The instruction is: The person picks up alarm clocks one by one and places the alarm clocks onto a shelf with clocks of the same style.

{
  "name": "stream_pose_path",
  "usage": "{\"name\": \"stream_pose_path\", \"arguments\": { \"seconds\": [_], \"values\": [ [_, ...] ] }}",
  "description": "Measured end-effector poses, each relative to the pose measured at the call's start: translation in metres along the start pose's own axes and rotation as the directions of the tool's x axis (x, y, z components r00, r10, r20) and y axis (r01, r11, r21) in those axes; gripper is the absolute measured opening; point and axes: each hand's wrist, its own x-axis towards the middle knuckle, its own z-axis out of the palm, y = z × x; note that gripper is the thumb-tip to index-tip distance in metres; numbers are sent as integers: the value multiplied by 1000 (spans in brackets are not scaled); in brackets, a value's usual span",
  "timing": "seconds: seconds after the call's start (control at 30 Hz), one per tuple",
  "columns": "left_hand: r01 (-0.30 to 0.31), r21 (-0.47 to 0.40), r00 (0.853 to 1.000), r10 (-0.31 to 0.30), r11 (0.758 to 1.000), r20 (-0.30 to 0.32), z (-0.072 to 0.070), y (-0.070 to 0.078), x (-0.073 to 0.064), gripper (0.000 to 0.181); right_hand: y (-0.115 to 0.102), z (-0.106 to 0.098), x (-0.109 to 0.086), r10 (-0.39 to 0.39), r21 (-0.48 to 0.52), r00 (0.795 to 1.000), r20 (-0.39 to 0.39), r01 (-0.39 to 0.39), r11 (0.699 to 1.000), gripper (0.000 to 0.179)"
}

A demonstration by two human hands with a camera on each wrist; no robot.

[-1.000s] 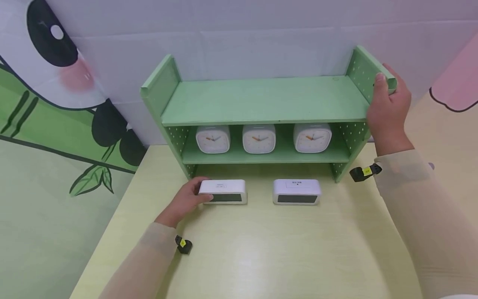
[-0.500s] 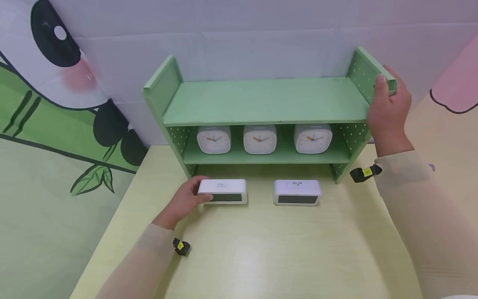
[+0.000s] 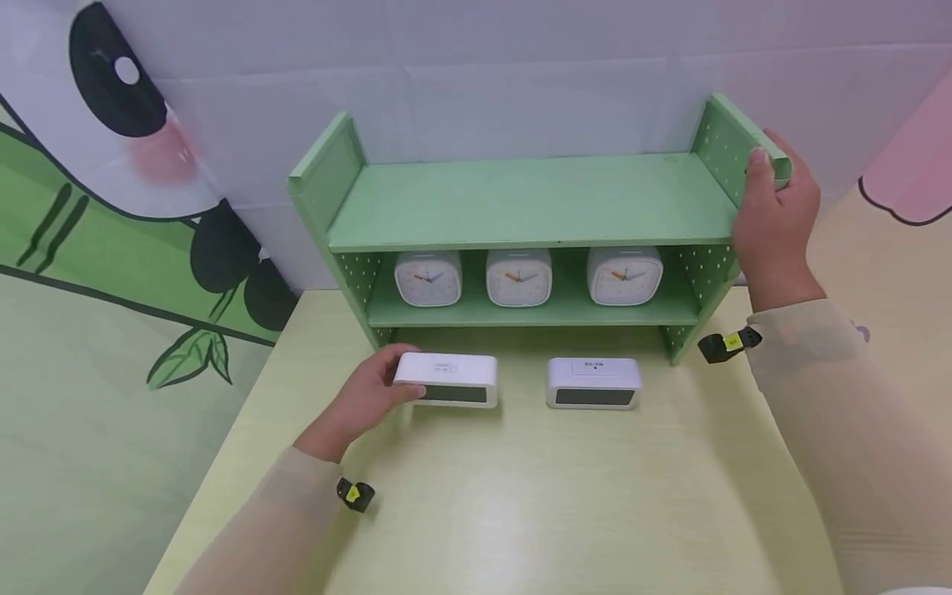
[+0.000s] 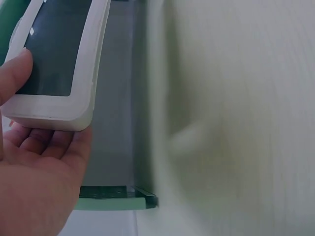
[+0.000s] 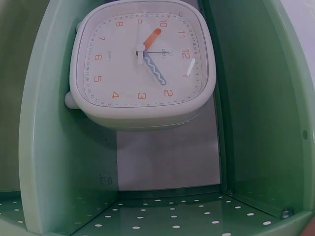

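Note:
My left hand grips the left end of a white digital clock, thumb on its dark front screen and fingers behind. In the left wrist view the same digital clock is raised off the table, its shadow cast apart from it. My right hand holds the top front corner of the green shelf's right side panel. A second white digital clock stands on the table in front of the shelf. On the middle board sit three white alarm clocks; the right one fills much of the right wrist view.
The green two-tier shelf stands at the back of the pale wooden table, against a lilac cloth backdrop with cartoon prints. Below the middle board is an open space at table level. The table's left edge runs beside my left forearm.
My left hand has lifted the left digital clock slightly off the table, and its shadow now spreads beneath. The right hand stays on the shelf panel.

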Motion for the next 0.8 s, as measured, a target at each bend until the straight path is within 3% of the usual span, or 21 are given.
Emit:
{"name": "stream_pose_path", "arguments": {
  "seconds": [0.4,0.8],
  "values": [
    [-76,-92,997,75,993,-6,-1,37,-9,50,2,0,2,13,18,1000,3,-13,1000,46],
    [-86,-133,996,81,987,-49,-10,73,-17,52,5,0,4,5,22,1000,-2,-5,1000,46]
  ]
}}
